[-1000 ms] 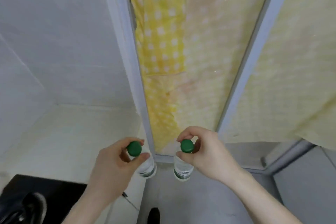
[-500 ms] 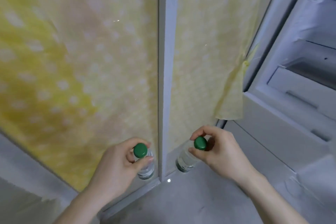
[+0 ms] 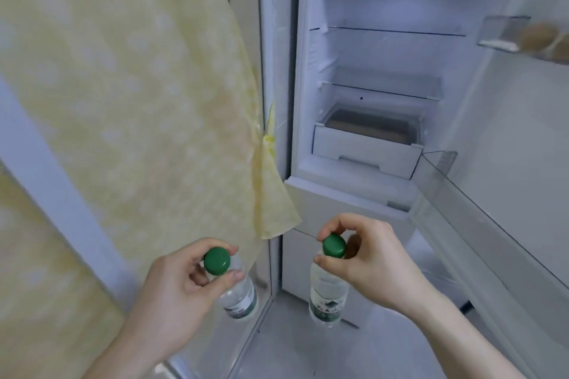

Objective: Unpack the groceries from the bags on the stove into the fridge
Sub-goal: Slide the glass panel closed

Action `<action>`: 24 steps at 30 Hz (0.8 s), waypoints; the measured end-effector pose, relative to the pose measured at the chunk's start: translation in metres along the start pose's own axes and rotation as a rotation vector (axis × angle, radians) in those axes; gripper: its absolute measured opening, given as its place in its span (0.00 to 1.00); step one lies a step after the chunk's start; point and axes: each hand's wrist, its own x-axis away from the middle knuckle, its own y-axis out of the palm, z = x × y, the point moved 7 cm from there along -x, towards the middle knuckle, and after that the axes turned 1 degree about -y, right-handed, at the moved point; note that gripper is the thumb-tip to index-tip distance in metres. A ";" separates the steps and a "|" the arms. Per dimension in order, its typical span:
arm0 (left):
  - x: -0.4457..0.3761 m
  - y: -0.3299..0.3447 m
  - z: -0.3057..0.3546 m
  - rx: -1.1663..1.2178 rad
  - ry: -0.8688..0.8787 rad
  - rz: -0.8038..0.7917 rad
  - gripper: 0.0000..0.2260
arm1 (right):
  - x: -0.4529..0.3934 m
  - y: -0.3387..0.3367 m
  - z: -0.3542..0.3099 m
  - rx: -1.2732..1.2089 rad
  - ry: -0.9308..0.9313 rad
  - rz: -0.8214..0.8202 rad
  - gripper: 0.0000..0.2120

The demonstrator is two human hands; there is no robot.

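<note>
I hold two clear water bottles with green caps, each hanging by its neck. My left hand (image 3: pixel 178 289) pinches the left bottle (image 3: pixel 238 295) just under the cap, in front of the yellow cloth. My right hand (image 3: pixel 366 261) grips the right bottle (image 3: pixel 328 295) the same way, in front of the fridge's lower section. The open fridge (image 3: pixel 385 55) fills the upper right, with bare glass shelves and a white drawer (image 3: pixel 363 151) holding something dark.
A yellow dotted cloth (image 3: pixel 138 86) hangs over the window or door frame at left, its corner reaching the fridge's edge. The open fridge door (image 3: pixel 508 209) stands at right with clear racks; the upper rack (image 3: pixel 523 37) holds eggs. Grey floor lies below.
My view has swung right, from the yellow cloth to the open fridge interior. Both hands keep the same hold on the bottles and now hang in front of the fridge.
</note>
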 end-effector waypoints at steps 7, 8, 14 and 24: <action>-0.107 0.053 0.036 0.055 0.092 -0.060 0.17 | -0.061 -0.057 0.031 -0.002 0.034 0.109 0.11; -0.121 0.061 0.041 0.057 0.107 -0.068 0.17 | -0.067 -0.065 0.034 0.005 0.039 0.124 0.11; -0.191 0.103 0.074 0.057 0.223 -0.157 0.16 | -0.088 -0.112 0.051 0.036 0.085 0.251 0.10; -0.293 0.175 0.131 0.180 0.431 -0.390 0.18 | -0.096 -0.153 0.077 0.074 0.241 0.491 0.11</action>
